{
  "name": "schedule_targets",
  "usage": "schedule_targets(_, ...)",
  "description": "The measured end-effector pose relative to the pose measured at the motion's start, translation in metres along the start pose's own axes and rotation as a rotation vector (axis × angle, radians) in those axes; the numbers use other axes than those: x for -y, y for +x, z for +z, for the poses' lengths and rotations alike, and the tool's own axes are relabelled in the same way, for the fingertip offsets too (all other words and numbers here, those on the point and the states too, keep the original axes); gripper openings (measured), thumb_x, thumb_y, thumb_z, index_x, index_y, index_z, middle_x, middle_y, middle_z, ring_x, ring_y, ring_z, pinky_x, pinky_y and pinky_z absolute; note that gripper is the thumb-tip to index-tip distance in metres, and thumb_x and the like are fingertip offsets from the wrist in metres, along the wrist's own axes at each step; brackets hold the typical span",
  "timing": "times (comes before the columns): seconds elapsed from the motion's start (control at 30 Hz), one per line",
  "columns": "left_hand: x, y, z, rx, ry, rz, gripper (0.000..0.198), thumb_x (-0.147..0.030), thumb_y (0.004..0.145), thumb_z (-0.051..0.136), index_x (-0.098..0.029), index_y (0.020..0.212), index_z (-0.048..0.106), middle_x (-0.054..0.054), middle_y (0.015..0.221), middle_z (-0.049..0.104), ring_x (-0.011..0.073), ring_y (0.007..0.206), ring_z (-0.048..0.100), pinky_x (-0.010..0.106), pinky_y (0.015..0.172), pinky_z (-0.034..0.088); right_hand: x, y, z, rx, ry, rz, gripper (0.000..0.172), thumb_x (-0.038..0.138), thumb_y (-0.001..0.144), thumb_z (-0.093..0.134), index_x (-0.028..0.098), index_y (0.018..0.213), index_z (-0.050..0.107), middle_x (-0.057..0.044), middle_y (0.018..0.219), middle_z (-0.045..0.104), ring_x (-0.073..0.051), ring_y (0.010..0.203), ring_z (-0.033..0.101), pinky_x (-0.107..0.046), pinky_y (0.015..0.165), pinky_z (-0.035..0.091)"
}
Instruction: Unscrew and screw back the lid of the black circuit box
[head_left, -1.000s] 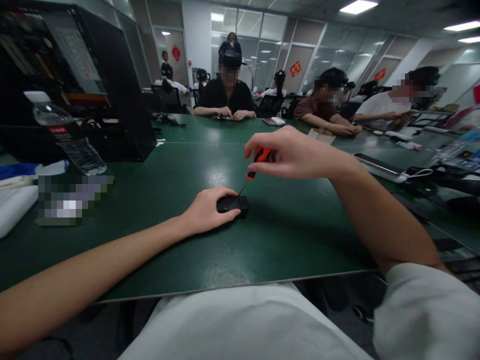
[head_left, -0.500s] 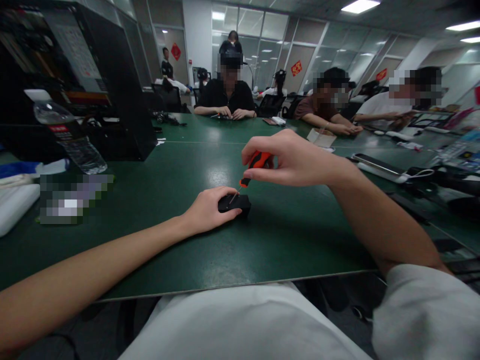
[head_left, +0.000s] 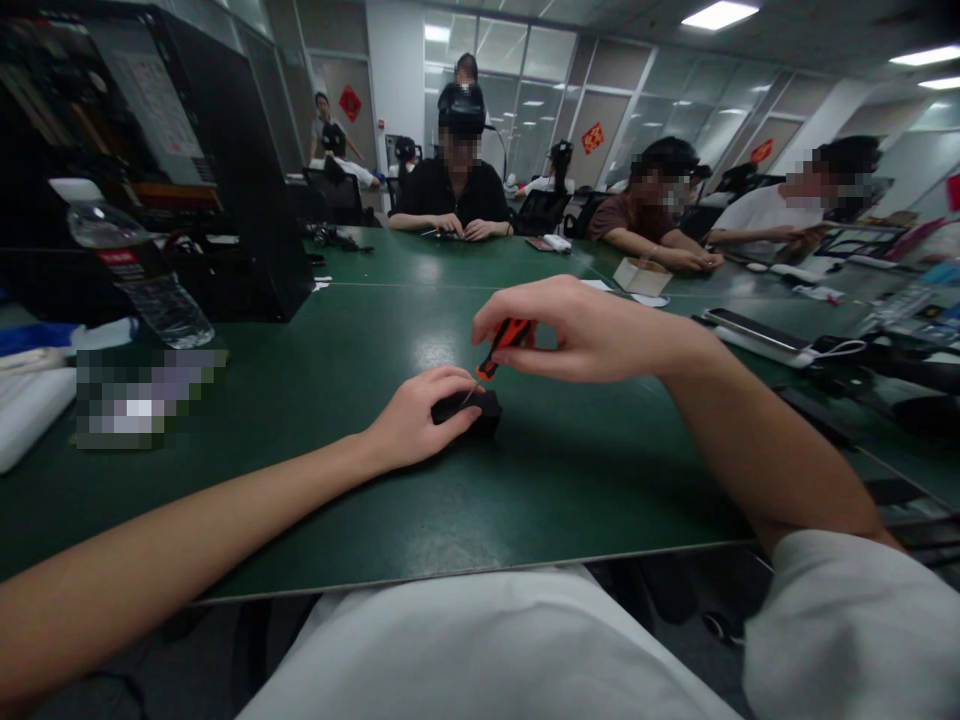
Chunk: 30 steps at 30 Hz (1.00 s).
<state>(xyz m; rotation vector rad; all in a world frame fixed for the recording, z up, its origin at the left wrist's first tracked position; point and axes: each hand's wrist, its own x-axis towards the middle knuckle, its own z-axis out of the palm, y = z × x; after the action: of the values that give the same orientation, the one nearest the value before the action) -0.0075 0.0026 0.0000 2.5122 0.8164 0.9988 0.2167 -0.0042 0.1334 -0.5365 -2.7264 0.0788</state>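
A small black box-shaped block (head_left: 487,412) rests on the green table. My left hand (head_left: 420,415) grips it from the left, thumb along the near side and fingers along the far side. My right hand (head_left: 566,330) is closed round the orange-and-black handle of a screwdriver (head_left: 513,338). The tool is tilted, its thin shaft pointing down to the left at the top of the block, near my left thumb. The tip is partly hidden there, so I cannot tell what it touches.
A water bottle (head_left: 142,265) and a black computer case (head_left: 225,170) stand at the left. Beyond my right hand sits an open small box (head_left: 641,277). A phone-like device (head_left: 757,335) lies at the right. Several people sit across the green table (head_left: 360,345).
My right hand and the screwdriver have dropped slightly, the handle tilting more to the right. My left thumb and fingers have shifted a little on the block.
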Motion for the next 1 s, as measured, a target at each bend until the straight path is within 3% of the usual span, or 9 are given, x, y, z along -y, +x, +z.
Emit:
schedule_targets(0.13, -0.002, -0.001, 0.000, -0.044, -0.016, 0.108, 0.019, -0.024, 0.098, 0.055, -0.019, 0.102, 0.073, 0.008, 0.110, 0.072, 0.0216, 0.107, 0.066, 0.034, 0.099, 0.051, 0.004, -0.002, -0.002, 0.030, 0.005, -0.037, 0.028, 0.022, 0.093, 0.056, 0.018, 0.121, 0.059, -0.006, 0.106, 0.070, -0.016, 0.089, 0.064, -0.025, 0.078, 0.045)
schedule_targets(0.23, 0.000, -0.002, 0.002, -0.088, -0.036, 0.160, 0.020, -0.020, 0.099, 0.054, -0.017, 0.098, 0.073, 0.008, 0.103, 0.073, 0.0200, 0.101, 0.068, 0.033, 0.093, 0.053, 0.006, -0.002, 0.002, -0.006, -0.054, -0.018, 0.037, 0.031, 0.096, 0.057, 0.018, 0.131, 0.054, -0.006, 0.105, 0.070, -0.017, 0.088, 0.064, -0.026, 0.077, 0.044)
schedule_targets(0.4, 0.005, -0.001, 0.005, -0.129, -0.038, 0.205, 0.019, -0.017, 0.099, 0.055, -0.015, 0.096, 0.074, 0.008, 0.100, 0.073, 0.0193, 0.097, 0.068, 0.032, 0.090, 0.054, 0.006, -0.001, 0.011, -0.097, -0.311, 0.104, 0.031, 0.038, 0.100, 0.053, 0.015, 0.119, 0.061, -0.006, 0.090, 0.070, -0.017, 0.076, 0.061, -0.027, 0.069, 0.038)
schedule_targets(0.6, 0.004, -0.001, 0.004, -0.128, -0.037, 0.222, 0.018, -0.017, 0.098, 0.056, -0.015, 0.096, 0.074, 0.008, 0.099, 0.073, 0.0194, 0.096, 0.068, 0.032, 0.089, 0.055, 0.010, -0.005, 0.000, -0.001, -0.139, -0.028, 0.031, 0.026, 0.097, 0.053, 0.018, 0.127, 0.057, -0.008, 0.116, 0.067, -0.017, 0.094, 0.063, -0.027, 0.080, 0.044)
schedule_targets(0.73, 0.005, -0.002, 0.005, -0.125, -0.041, 0.229, 0.018, -0.016, 0.098, 0.056, -0.015, 0.096, 0.074, 0.008, 0.100, 0.073, 0.0190, 0.097, 0.068, 0.031, 0.089, 0.054, 0.013, -0.004, -0.002, 0.048, -0.107, -0.032, 0.029, 0.026, 0.096, 0.057, 0.018, 0.123, 0.060, -0.008, 0.114, 0.066, -0.017, 0.094, 0.062, -0.026, 0.079, 0.045)
schedule_targets(0.87, 0.006, -0.002, 0.005, -0.131, -0.042, 0.220, 0.017, -0.017, 0.098, 0.058, -0.014, 0.096, 0.074, 0.008, 0.100, 0.073, 0.0192, 0.097, 0.068, 0.031, 0.090, 0.055, 0.012, -0.002, 0.002, 0.000, -0.134, -0.035, 0.021, 0.025, 0.098, 0.055, 0.015, 0.114, 0.063, -0.008, 0.105, 0.065, -0.015, 0.085, 0.060, -0.026, 0.074, 0.044)
schedule_targets(1.0, 0.006, -0.002, 0.005, -0.127, -0.041, 0.224, 0.018, -0.018, 0.098, 0.057, -0.015, 0.097, 0.075, 0.009, 0.102, 0.073, 0.0194, 0.098, 0.068, 0.032, 0.090, 0.055, 0.013, -0.003, 0.000, 0.035, -0.048, -0.089, 0.021, 0.016, 0.096, 0.053, 0.017, 0.114, 0.063, -0.009, 0.119, 0.062, -0.016, 0.101, 0.061, -0.026, 0.082, 0.047)
